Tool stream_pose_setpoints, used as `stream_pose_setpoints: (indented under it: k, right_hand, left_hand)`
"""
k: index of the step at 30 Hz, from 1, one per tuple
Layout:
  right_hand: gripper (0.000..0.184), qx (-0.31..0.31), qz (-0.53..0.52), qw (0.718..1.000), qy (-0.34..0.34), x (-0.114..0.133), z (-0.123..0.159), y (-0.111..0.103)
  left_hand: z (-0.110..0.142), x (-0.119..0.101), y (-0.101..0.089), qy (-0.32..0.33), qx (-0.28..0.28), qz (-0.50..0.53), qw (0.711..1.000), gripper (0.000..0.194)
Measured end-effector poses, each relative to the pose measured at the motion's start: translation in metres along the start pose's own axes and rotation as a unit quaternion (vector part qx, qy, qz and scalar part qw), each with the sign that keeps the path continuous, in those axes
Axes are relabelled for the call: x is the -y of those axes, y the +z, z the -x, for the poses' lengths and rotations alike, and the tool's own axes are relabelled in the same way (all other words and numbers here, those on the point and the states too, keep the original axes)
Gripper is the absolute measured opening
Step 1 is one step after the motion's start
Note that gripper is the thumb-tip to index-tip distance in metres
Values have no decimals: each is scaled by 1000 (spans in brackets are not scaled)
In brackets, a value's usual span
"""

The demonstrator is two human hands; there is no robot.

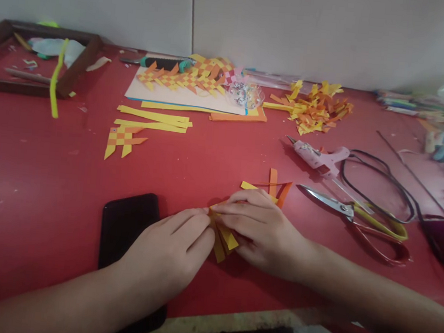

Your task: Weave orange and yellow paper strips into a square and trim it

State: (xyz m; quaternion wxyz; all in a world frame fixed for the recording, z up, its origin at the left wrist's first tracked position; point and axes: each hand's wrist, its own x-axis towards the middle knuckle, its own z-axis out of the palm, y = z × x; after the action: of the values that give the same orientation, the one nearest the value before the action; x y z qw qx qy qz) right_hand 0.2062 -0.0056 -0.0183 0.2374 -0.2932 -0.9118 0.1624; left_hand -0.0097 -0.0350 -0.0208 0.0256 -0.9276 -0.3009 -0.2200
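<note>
Between my two hands are woven yellow and orange paper strips [227,235], just above the front part of the red table. My left hand [178,240] pinches the strips from the left, its fingertips meeting those of the other hand. From the right, my right hand [261,229] closes over them and hides most of the weave. Yellow ends hang down between the hands, and orange ends poke out beyond my right fingers. A black phone [127,225] lies partly under my left wrist. Farther back sits a finished-looking woven paper fish [121,139] beside loose yellow strips [152,119].
A pink glue gun [319,157] and open scissors [352,211] lie to the right, with a black cord looping behind. Woven pieces [183,81] rest on stacked paper at the back, near a pile of paper scraps [316,110]. A brown frame [26,89] stands far left.
</note>
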Motion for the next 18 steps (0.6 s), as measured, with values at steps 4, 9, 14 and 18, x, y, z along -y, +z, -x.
stream_pose_setpoints:
  k: [4, 9, 14, 18]
  right_hand:
    - [27, 23, 13, 1000, 2, 2, 3, -2]
    - [23, 38, 4, 999, 2, 7, 6, -9]
    - [30, 43, -14, 999, 5, 10, 7, -15]
    - [23, 35, -25, 999, 8, 11, 7, -14]
  left_hand:
    - [1, 0, 1, -7, 4, 11, 1000, 23]
    - [3, 1, 2, -16, 27, 19, 999, 20]
    - [6, 2, 4, -16, 18, 8, 1000, 27]
    - [7, 3, 6, 2, 13, -12, 1000, 35]
